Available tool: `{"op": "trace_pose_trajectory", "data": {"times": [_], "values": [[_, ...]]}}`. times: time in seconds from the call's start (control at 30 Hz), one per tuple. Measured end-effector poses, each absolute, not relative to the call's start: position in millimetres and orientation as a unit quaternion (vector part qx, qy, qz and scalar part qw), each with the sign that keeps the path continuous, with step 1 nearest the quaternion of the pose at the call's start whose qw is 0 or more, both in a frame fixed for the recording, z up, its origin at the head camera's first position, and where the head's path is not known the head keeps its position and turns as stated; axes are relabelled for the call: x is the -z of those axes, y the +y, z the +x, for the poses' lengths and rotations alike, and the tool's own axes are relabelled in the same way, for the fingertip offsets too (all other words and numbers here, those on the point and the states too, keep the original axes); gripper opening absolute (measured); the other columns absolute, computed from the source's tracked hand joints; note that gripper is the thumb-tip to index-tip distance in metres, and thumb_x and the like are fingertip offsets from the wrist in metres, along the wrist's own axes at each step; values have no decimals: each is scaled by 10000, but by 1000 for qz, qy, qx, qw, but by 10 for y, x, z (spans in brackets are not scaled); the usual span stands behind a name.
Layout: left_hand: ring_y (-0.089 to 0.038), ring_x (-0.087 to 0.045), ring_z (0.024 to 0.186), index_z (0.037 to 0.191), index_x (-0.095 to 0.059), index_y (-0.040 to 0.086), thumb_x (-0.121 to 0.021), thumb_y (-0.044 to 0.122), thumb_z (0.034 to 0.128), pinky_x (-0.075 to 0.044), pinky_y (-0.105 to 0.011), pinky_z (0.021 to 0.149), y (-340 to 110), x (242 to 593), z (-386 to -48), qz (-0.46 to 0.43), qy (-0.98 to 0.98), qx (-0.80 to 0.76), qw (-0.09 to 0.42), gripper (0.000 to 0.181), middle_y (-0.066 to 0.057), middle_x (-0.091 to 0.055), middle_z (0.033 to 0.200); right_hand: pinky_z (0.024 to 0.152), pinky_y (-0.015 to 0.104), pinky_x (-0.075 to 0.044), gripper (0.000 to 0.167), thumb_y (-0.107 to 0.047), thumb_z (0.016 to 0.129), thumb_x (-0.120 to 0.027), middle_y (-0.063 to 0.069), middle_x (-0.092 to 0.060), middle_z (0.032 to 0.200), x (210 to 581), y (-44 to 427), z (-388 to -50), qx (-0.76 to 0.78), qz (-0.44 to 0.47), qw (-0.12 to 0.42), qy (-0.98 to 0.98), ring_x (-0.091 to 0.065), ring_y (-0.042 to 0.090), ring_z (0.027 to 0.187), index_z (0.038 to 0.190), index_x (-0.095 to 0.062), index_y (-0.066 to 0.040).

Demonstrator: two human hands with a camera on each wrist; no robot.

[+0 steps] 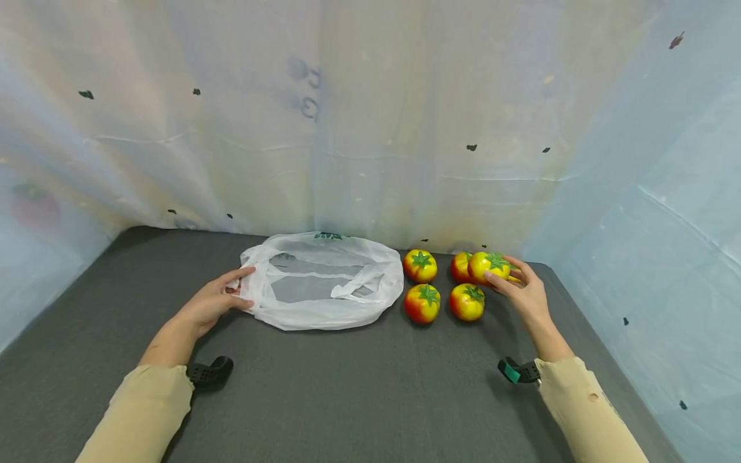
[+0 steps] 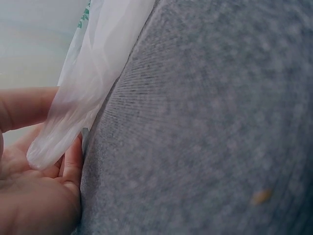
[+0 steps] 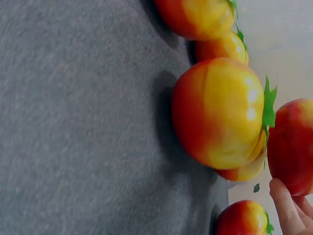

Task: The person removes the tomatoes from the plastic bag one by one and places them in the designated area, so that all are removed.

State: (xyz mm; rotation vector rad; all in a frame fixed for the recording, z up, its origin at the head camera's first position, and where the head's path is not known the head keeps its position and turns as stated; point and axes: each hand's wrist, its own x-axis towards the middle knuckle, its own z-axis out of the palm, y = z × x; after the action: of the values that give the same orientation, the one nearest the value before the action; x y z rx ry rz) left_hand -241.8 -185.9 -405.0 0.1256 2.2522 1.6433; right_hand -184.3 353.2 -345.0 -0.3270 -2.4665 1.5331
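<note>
A white, translucent plastic bag (image 1: 324,315) lies with its mouth spread wide. My left hand (image 1: 214,302) grips its left end, and in the left wrist view a fold of the plastic bag (image 2: 80,93) passes between the fingers (image 2: 27,107) and thumb. My right hand (image 1: 523,292) holds a red-and-yellow toy tomato (image 1: 486,265) with a green leafy top, raised off the table. In the right wrist view this tomato (image 3: 293,147) appears at the right edge. Another tomato (image 1: 459,267) is partly hidden behind it, and a yellow piece of one shows behind my right fingers.
Several similar tomatoes stand right of the bag, among them a back one (image 1: 420,265), a front one (image 1: 422,304) and one nearest my right hand (image 1: 466,302). A dark grey table (image 1: 347,399) lies beneath. Pale plastic sheeting (image 1: 370,128) rises behind and on both sides.
</note>
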Motion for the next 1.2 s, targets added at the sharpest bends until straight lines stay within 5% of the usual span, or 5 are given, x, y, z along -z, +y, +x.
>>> {"op": "trace_pose_trajectory", "data": {"times": [0.87, 1.2], "values": [[-448, 45, 1434, 1545, -134, 123, -641, 32, 857, -121, -669, 1093, -1866, 4049, -2422, 45, 794, -578, 180, 860, -234, 157, 1574, 811, 220, -537, 795, -427, 868, -667, 224, -296, 1500, 3670, 3774, -1643, -468, -185, 105, -858, -456, 346, 1264, 1500, -307, -105], [-443, -37, 1415, 1544, -131, 116, -639, 37, 857, -150, -681, 1076, -1850, 4036, -2403, 41, 798, -574, 178, 859, -251, 113, 1577, 924, 348, -512, 849, -439, 876, -654, 281, -178, 1544, 3699, 3872, -1598, -466, -192, 35, -863, -302, 400, 1375, 1525, -231, -92]]}}
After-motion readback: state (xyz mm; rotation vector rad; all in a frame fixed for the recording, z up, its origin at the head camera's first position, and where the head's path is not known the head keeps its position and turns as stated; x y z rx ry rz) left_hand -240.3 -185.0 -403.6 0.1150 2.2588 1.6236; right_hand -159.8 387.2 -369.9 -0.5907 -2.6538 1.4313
